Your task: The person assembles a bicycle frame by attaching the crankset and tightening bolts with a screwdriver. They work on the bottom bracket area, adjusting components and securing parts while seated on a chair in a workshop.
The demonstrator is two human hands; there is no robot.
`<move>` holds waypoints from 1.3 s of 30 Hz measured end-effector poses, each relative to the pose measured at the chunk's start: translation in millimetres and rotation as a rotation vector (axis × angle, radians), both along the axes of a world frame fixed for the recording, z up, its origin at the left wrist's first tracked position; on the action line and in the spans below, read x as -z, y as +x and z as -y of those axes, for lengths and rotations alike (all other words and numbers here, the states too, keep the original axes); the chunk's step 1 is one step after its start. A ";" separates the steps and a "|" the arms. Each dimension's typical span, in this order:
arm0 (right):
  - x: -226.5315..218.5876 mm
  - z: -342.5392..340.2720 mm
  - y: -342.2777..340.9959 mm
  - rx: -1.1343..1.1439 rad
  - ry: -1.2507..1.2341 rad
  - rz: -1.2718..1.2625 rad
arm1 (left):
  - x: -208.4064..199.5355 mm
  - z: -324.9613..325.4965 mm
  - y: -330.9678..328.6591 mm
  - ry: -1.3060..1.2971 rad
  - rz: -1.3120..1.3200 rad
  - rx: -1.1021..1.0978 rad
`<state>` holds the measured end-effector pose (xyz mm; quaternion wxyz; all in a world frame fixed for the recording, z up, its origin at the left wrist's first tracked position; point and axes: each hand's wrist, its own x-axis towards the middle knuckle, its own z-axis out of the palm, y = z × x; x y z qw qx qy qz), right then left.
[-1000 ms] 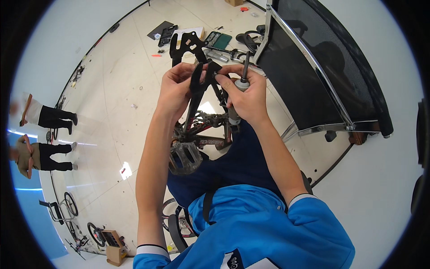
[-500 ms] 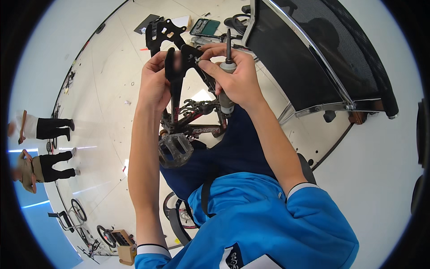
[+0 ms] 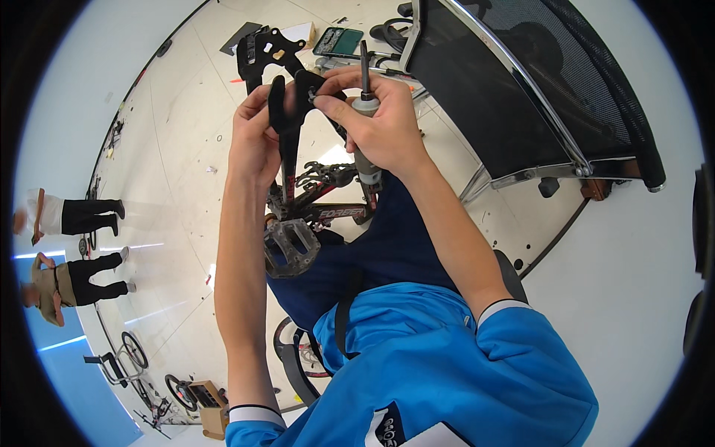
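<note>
A black bicycle frame (image 3: 339, 211) stands between my knees, with a clear grey pedal (image 3: 293, 248) at its lower left. My left hand (image 3: 253, 145) is closed round the left side of a black forked part (image 3: 279, 108) at the frame's upper end. Tucked in my right hand (image 3: 387, 123) is a screwdriver (image 3: 366, 107) with a grey handle, its shank pointing up. The thumb and forefinger of that same hand pinch a small metal piece, perhaps a bolt (image 3: 312, 94), against the right prong of the forked part. The fingertips partly hide it.
A black mesh chair (image 3: 477, 97) with chromed legs stands close on the right. Beyond the frame lie a black plate with holes (image 3: 272, 51) and a green tray of small parts (image 3: 339, 42). Two people, a wheel and boxes (image 3: 212, 421) are far to the left.
Both hands and the forked part have shifted slightly left. The screwdriver has moved left too, its shank now tilting a little to the left. Both grips stay the same.
</note>
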<state>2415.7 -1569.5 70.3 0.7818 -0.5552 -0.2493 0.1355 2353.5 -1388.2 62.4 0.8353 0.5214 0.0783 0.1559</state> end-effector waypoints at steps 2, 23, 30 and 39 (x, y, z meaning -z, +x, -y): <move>6.2 -4.2 3.5 0.062 0.003 0.111 | -1.9 1.1 -0.6 -0.072 0.055 0.052; -1.2 -2.6 -2.0 0.063 0.008 -0.050 | -15.3 32.1 -9.6 0.408 0.156 -0.119; -4.8 -0.2 -3.6 0.017 0.030 -0.134 | -17.6 38.5 -9.8 0.418 0.107 -0.211; -2.2 2.8 -1.2 -0.012 0.026 -0.146 | -19.0 39.3 -9.6 0.370 0.078 -0.203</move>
